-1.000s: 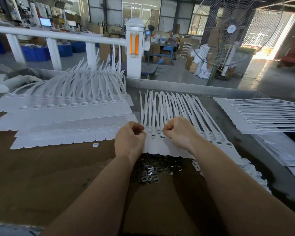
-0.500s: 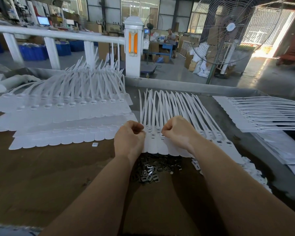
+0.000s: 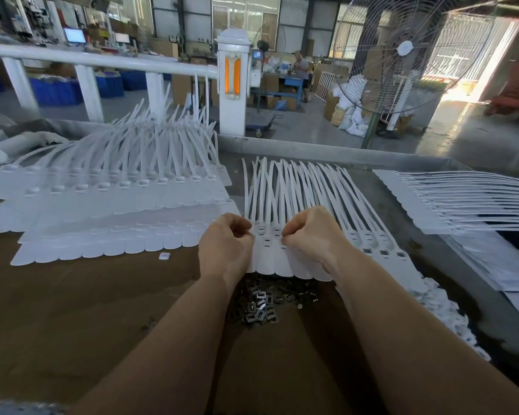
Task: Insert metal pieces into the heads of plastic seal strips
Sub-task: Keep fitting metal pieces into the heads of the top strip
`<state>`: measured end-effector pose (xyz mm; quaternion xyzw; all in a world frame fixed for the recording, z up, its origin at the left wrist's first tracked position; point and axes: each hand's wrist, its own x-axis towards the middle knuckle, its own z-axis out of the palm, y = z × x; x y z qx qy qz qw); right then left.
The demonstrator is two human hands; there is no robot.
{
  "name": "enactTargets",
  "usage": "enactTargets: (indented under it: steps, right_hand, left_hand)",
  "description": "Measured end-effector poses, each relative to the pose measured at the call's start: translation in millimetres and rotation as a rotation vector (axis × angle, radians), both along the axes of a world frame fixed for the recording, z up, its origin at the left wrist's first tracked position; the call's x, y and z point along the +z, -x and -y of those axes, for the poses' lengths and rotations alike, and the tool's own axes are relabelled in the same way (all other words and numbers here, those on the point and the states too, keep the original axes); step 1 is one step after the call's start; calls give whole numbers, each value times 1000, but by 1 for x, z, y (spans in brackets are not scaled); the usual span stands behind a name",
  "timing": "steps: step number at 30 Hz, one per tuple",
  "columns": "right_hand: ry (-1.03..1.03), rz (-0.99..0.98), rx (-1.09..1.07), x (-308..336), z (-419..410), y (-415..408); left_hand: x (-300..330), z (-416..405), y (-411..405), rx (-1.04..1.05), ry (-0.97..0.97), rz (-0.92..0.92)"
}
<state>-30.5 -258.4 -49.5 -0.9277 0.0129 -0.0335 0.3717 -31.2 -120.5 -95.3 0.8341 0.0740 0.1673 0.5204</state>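
A fanned row of white plastic seal strips [image 3: 285,262] lies in the table's middle, heads toward me and tails pointing away. My left hand [image 3: 225,247] is curled at the row's left end, thumb and forefinger pinched together against a strip head. My right hand [image 3: 310,235] is curled just to the right and pinches down on a neighbouring head. Whatever sits between the fingertips is hidden. A heap of dark metal pieces [image 3: 262,304] lies between my wrists, just in front of the strips.
Big stacks of white strips [image 3: 108,202] fill the left, and another stack [image 3: 462,205] lies at the right. A loose white cap [image 3: 164,256] sits on the brown tabletop [image 3: 72,295]. Small white parts [image 3: 441,313] trail along the right. Behind are a white railing [image 3: 96,59] and a fan [image 3: 402,52].
Both hands stay at the strip heads and have shifted only slightly. The view has drifted a little.
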Motion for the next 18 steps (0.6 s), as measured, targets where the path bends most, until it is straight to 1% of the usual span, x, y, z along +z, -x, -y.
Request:
enactTargets:
  steps: [4, 11, 14, 18]
  right_hand:
    - [-25, -35, -24, 2, 0, -3]
    - [69, 119, 36, -2, 6, 5]
    - [69, 156, 71, 1, 11, 14]
    - [89, 221, 48, 6, 29, 33]
  left_hand:
    - [-1, -1, 0, -3, -4, -5]
    - [0, -1, -1, -13, -8, 6]
    - [-1, -2, 0, -19, 5, 6]
    - [0, -2, 1, -30, 24, 4]
